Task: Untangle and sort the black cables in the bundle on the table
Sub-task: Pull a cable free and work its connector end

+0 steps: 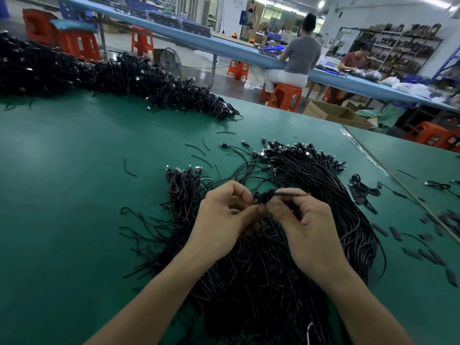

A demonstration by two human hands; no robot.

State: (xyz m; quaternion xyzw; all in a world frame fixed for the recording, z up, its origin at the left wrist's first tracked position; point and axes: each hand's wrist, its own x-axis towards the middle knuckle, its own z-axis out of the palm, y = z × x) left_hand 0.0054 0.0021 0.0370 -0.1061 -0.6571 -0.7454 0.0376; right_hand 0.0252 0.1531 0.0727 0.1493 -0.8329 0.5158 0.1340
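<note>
Workshop setting: long blue benches, orange stools point(286, 95) and two seated people in the background; work surface is a green table point(62, 195). Main bundle point(261, 270) of black cables lies near the front edge, directly under both forearms, strands crossing in every direction. Both hands are raised just above it. Left hand point(224, 212): fingers curled, thumb and fingertips pinching a small knotted cable point(262, 196). Right hand point(306, 220): also curled and pinching the same knot from the other side, with a thin tail point(293, 192) sticking out to the right. Beyond the hands, a combed group point(306, 160) lies with plug ends lined up at the far side; a smaller bunch point(184, 188) sits to the left. A much larger pile point(99, 70) runs along the far left of the table, well apart. Short black strips point(395, 232) are scattered on the right. Judgement: the step in hand is loosening one knot, and most of the bundle looks unsorted. Risks: pulling both ways could cinch the knot tighter instead of opening it; any strand running down into the bundle could drag neighbours up and re-tangle them; a freed cable dropped back onto the heap would be lost among identical strands; a hard tug near a plug could strain the joint.
</note>
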